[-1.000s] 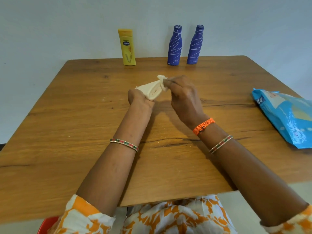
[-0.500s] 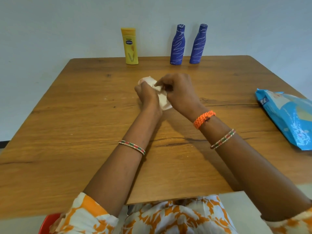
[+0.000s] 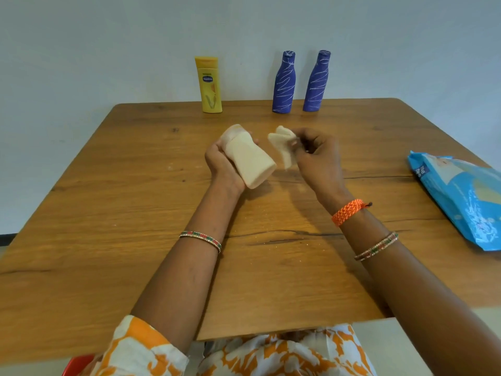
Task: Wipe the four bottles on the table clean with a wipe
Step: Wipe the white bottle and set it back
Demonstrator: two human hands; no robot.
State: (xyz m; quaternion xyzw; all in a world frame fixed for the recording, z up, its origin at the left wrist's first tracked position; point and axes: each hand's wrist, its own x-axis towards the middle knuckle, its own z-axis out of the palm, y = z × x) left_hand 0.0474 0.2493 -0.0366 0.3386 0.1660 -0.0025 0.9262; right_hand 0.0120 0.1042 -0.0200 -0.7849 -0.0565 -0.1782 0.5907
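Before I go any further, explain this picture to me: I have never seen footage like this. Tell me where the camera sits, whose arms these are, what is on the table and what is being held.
There is no machine here. A person wears a wide-angle camera on the head, which looks forward and down, so both arms reach into the picture from below.

The left hand grips a cream bottle, tilted, above the wooden table. The right hand pinches a crumpled white wipe just beside that bottle; the two look slightly apart.

At the far edge of the table stand three more bottles, upright: a yellow bottle on the left and two blue bottles side by side. A blue wipe packet lies at the right edge.
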